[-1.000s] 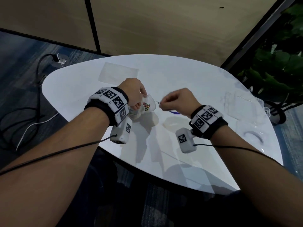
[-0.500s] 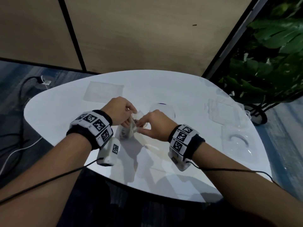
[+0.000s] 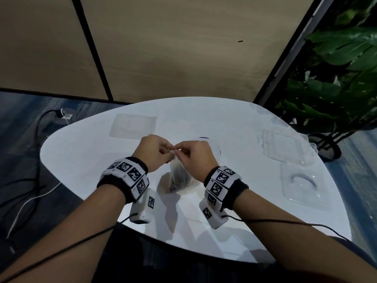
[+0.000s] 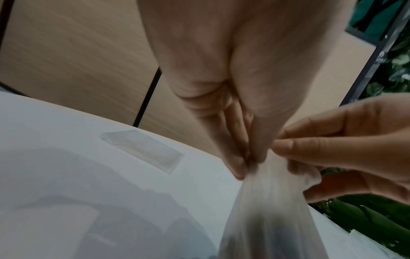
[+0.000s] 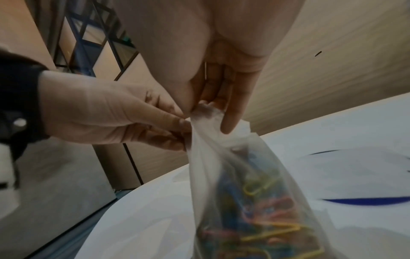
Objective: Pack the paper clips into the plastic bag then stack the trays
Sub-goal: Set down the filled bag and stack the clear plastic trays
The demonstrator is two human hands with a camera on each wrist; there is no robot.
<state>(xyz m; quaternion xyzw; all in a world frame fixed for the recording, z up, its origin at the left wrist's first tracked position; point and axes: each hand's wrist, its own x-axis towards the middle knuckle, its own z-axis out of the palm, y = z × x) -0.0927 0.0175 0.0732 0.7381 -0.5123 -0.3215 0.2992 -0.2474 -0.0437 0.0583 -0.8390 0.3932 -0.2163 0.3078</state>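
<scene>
Both hands, left hand (image 3: 155, 150) and right hand (image 3: 194, 155), pinch the limp, thin plastic bag (image 5: 250, 184) at its gathered mouth; clip-weighted bottom likely sags, so hold high.

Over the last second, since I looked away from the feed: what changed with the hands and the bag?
The right hand, apart a second ago pinching something small, came across to the left hand. Both now pinch the gathered mouth of the plastic bag, which hangs lifted with the paper clips inside. The left hand kept its hold on the bag. The clear trays on the table stayed put.
</scene>
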